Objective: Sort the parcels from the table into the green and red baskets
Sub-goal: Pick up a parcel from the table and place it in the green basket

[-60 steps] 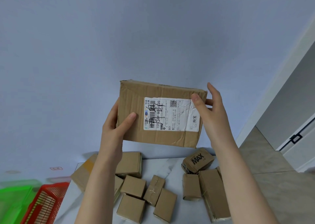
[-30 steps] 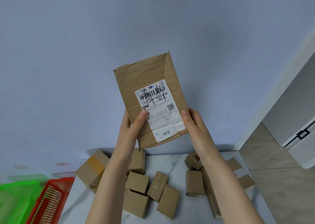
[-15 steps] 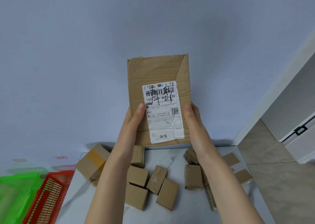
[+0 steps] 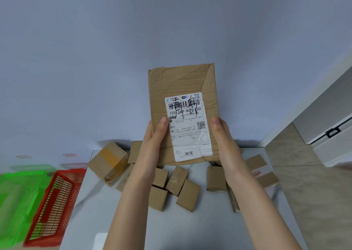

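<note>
Plain pale blue wall (image 4: 114,59), white baseboard (image 4: 304,105), beige tiled floor (image 4: 308,188), white cabinet (image 4: 335,135) with black handle (image 4: 332,132)

Blue-grey wall (image 4: 95,59), tiled floor (image 4: 314,192) — white door (image 4: 333,135)

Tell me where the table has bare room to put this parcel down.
Bare patches on the table: the near edge between your forearms, and the left strip beside the red basket. The far half is crowded with small parcels.
</note>
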